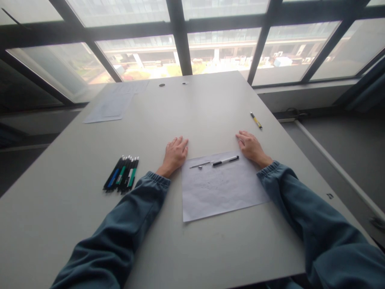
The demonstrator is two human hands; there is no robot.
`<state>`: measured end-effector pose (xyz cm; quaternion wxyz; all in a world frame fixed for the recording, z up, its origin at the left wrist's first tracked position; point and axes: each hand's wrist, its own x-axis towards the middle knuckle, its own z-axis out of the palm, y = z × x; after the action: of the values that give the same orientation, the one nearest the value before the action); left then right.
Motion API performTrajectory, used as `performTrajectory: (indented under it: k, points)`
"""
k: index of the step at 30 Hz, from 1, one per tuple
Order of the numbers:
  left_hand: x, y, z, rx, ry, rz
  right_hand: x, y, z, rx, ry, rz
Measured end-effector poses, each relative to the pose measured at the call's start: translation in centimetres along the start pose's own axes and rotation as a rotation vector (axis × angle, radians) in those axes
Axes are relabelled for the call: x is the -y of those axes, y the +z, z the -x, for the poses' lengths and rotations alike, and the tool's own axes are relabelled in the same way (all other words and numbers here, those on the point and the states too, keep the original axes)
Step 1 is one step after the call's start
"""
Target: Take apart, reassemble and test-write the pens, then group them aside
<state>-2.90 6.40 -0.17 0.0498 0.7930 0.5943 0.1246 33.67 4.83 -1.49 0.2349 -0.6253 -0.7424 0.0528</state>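
My left hand (176,153) lies flat on the grey table (90,224), fingers stretched out, just left of a white sheet of paper (221,188). Flat on the table too, my right hand (250,146) rests by the sheet's far right corner and holds nothing. On the sheet's far edge, between the hands, lie a pen barrel (225,161) in white and black, a thin refill (200,164) and a small metal tip (200,167). Both arms wear blue-grey sleeves.
A bundle of several black pens (122,174) with blue and green grips lies left of my left arm. A yellow-and-black pen (256,120) sits near the table's right edge. More paper sheets (110,105) lie at the far left. Windows stand behind the table.
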Motion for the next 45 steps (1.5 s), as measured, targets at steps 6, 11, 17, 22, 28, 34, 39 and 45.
performTrajectory:
  k: [6, 11, 17, 22, 28, 34, 39, 45]
  points:
    - [0.0, 0.0, 0.0, 0.003, -0.005, 0.013, -0.1, 0.1, 0.0, 0.0, 0.001, -0.007]
    - [0.0, 0.0, 0.0, -0.008, -0.009, 0.014, -0.3, 0.2, -0.1, 0.002, 0.0, -0.015]
    - [-0.3, -0.2, 0.0, 0.003, -0.016, 0.028, -0.2, 0.1, -0.1, -0.001, 0.007, -0.027]
    - [0.7, -0.7, -0.5, 0.088, 0.0, 0.051, -0.5, 0.1, -0.2, 0.04, -0.013, -0.025]
    - [3.2, -1.1, -0.6, 0.206, 0.156, 0.066, -1.2, -0.5, -0.1, 0.192, -0.094, -0.005]
    - [3.2, -1.2, -0.5, 0.209, 0.161, 0.054, -1.2, -0.3, -0.2, 0.16, -0.09, -0.001]
    - [3.2, -1.6, -0.4, 0.241, 0.174, 0.07, -1.0, -0.3, -0.1, 0.142, -0.089, 0.017]
    - [2.9, -0.9, -0.2, 0.134, 0.158, 0.065, -0.6, -0.1, 0.0, 0.077, -0.063, 0.008]
